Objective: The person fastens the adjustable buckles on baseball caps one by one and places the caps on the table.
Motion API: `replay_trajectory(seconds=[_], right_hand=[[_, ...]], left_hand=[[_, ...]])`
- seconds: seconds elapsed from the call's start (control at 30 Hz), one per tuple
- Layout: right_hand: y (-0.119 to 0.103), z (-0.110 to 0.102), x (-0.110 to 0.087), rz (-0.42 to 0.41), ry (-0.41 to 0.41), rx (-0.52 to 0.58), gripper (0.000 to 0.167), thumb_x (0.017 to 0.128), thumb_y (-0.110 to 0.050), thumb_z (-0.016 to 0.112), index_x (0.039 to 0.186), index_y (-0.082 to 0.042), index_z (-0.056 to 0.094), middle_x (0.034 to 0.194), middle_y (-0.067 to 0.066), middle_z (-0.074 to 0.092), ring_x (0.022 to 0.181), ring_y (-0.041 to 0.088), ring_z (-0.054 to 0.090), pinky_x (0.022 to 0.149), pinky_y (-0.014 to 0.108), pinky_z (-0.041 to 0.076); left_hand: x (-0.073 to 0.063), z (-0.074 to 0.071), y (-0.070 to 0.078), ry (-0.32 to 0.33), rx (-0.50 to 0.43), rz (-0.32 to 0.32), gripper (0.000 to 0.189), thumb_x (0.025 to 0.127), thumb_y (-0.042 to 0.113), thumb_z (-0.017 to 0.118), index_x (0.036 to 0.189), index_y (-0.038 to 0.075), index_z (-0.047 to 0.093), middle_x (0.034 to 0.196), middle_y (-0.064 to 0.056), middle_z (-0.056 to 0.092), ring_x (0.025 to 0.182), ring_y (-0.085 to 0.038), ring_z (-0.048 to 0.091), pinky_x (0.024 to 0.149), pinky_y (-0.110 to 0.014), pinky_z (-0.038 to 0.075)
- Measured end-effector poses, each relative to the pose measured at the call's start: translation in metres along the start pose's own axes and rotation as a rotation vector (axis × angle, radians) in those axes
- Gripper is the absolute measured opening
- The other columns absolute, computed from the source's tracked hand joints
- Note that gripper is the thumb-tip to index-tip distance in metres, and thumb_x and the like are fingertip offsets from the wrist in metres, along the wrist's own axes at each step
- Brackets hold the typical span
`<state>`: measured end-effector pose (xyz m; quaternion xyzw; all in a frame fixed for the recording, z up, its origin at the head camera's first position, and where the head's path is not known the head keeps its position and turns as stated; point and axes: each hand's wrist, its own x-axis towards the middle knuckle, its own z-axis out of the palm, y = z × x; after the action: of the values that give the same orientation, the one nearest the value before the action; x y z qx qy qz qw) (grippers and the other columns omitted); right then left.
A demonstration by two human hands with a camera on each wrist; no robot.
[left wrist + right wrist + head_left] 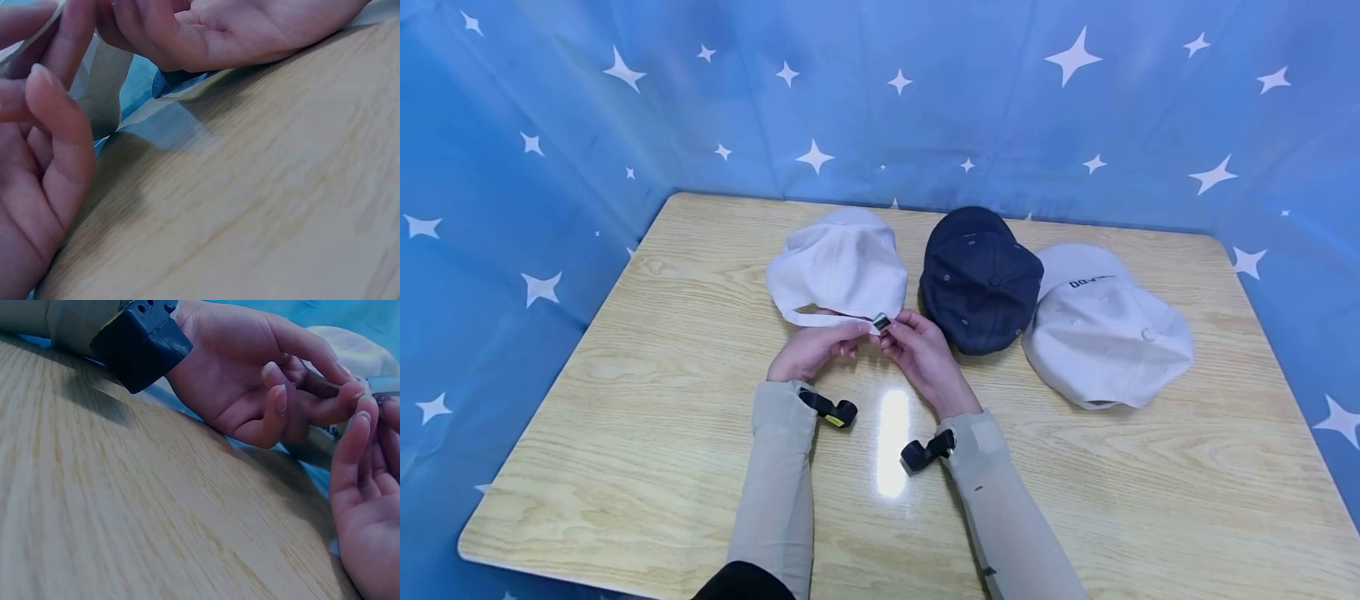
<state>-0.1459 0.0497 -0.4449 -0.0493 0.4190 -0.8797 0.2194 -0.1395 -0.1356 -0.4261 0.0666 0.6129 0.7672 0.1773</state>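
Observation:
A white baseball cap [848, 262] lies at the middle back of the table, its rear opening and adjusting strap [812, 319] facing me. On that strap sits a shiny metal buckle [881, 322], which also shows in the right wrist view as a metal clasp [384, 385]. My left hand [815, 348] pinches the strap just left of the buckle, with the thumb on top. From the other side my right hand [931, 360] pinches the strap at the buckle between thumb and fingers. The fingertips of both hands nearly meet; they partly hide the strap's end.
A dark navy cap [981, 287] lies just right of the right hand. Against it, farther right, rests an off-white cap [1108, 337] with dark lettering. The wooden table [647, 400] backs onto a blue curtain [865, 117] with white stars.

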Motion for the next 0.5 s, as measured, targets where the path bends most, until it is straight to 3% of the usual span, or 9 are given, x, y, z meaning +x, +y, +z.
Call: replay_trajectory(seconds=[0.23,0.5], right_hand=[[0.001,-0.001,0.000,0.004,-0.004,-0.010,0.008,0.088,0.001,0.050,0.086,-0.005,0.054,0.078,0.007,0.060,0.071,0.017,0.059,0.063,0.022,0.046],[-0.001,0.000,0.000,0.003,-0.001,-0.004,0.006,0.087,0.001,0.051,0.085,-0.005,0.054,0.078,0.007,0.060,0.070,0.017,0.060,0.062,0.022,0.046]], left_hand=[[-0.001,0.002,0.002,-0.010,0.012,0.004,0.008,0.087,0.007,0.057,0.086,0.001,0.062,0.070,-0.018,0.052,0.056,-0.016,0.045,0.054,-0.028,0.044],[0.004,-0.004,-0.007,0.007,-0.019,-0.006,0.013,0.084,0.010,0.061,0.088,-0.002,0.062,0.071,-0.017,0.052,0.056,-0.016,0.046,0.053,-0.027,0.044]])
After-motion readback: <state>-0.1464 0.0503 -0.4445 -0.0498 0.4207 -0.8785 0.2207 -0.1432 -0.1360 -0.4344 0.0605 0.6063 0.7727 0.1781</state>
